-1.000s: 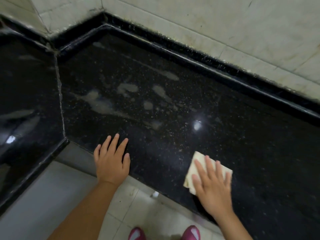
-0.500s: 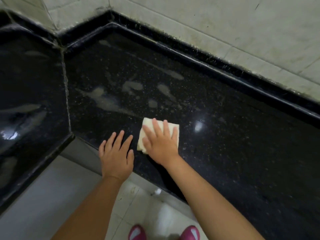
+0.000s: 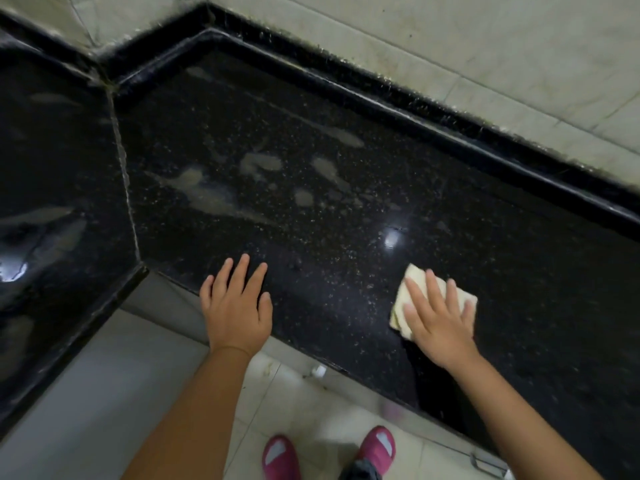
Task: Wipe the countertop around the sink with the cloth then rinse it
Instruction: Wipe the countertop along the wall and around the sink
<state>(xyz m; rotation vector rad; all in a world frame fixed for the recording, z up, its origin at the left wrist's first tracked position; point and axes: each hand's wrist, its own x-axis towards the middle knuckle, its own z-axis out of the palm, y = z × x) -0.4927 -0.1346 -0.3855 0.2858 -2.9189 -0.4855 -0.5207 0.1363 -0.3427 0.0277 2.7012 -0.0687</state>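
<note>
Countertop point(image 3: 346, 237) of black speckled stone fills most of the view, meeting pale wall tiles point(image 3: 485, 46) along its far edge and a second slab point(image 3: 52, 168) across a seam at left. Pale smears point(image 3: 207, 199) and patches lie across the far-left middle of the counter, well apart from the cloth. Left hand point(image 3: 235, 306) rests flat on the near edge, fingers straight and slightly spread, holding nothing. Right hand point(image 3: 438, 320) lies palm-down on the cloth point(image 3: 415, 282), fingers straight and spread, pressing it onto the stone near the front edge, right of centre. Cloth is a small folded cream pad, mostly covered by the hand.

Judgement: wiping is under way; the smeared zone remains to be done, and rinsing has not begun. Sink and tap are out of view. Pink slippers point(image 3: 377, 448) show on the floor below.
</note>
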